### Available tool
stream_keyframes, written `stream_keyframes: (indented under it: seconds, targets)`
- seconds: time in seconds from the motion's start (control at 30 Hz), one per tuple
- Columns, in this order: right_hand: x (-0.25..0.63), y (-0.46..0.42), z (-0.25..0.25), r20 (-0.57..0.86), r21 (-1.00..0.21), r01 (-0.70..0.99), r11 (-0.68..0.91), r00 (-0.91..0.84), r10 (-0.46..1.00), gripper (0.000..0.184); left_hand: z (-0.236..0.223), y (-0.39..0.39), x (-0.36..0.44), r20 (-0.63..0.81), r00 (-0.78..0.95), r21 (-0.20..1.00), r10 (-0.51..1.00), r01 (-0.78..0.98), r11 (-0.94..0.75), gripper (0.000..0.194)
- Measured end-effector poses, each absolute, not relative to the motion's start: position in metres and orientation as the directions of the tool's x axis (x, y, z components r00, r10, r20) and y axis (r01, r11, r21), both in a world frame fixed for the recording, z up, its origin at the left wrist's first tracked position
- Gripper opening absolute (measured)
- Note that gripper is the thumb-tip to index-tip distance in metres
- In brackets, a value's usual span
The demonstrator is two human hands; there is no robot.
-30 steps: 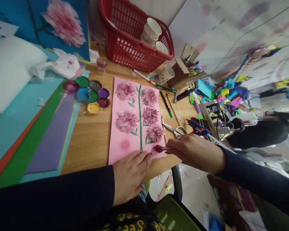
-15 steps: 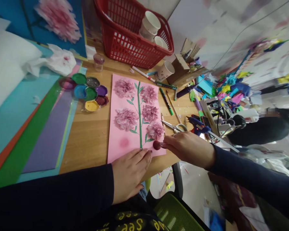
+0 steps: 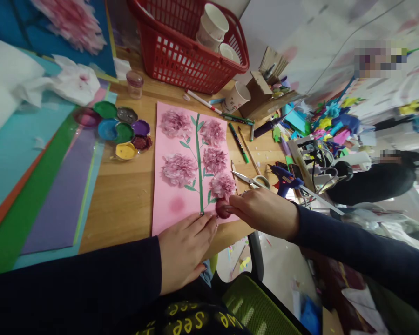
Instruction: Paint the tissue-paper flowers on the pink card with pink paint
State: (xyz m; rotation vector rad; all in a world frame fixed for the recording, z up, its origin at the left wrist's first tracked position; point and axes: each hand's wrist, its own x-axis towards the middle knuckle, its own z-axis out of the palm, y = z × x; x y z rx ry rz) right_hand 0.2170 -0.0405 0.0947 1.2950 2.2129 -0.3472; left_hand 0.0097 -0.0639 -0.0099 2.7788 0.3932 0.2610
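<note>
A pink sheet with a painted green stem and several ruffled pink flowers lies in front of me. My left hand rests flat over the sheet's lower edge, fingers stretched out. Closed around the handle of a sponge dauber, my right hand is at the sheet's lower right corner. The dauber's round, dark pink head appears to touch the paper below the lowest right flower. A soft pink spot marks the lower left of the sheet.
Scissors, a green marker and a blue glue gun lie to the right. Paint pots and coloured paper are on the left. Behind stand a red basket and a paper cup.
My right hand has brought the dauber slightly left and down at the paper's corner, and its head shows rounder. The whole view has shifted a little; my left hand stays on the sheet.
</note>
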Motion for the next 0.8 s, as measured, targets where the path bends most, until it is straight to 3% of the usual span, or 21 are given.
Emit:
stream_keyframes:
  seconds: [0.47, 0.67, 0.8]
  targets:
    - [0.2, -0.028, 0.097, -0.717, 0.12, 0.922, 0.368, -0.176, 0.674, 0.015, -0.011, -0.062, 0.009, 0.148, 0.947, 0.368, 0.284, 0.214, -0.905, 0.068]
    - [0.2, -0.033, 0.094, -0.706, 0.1, 0.856, 0.506, -0.297, 0.643, 0.028, -0.01, -0.062, 0.01, 0.149, 0.944, 0.351, 0.293, 0.227, -0.909, 0.072]
    - [0.196, -0.032, 0.094, -0.696, 0.119, 0.852, 0.51, -0.295, 0.654, 0.027, -0.012, -0.063, 0.01, 0.143, 0.95, 0.366, 0.277, 0.21, -0.907, 0.075]
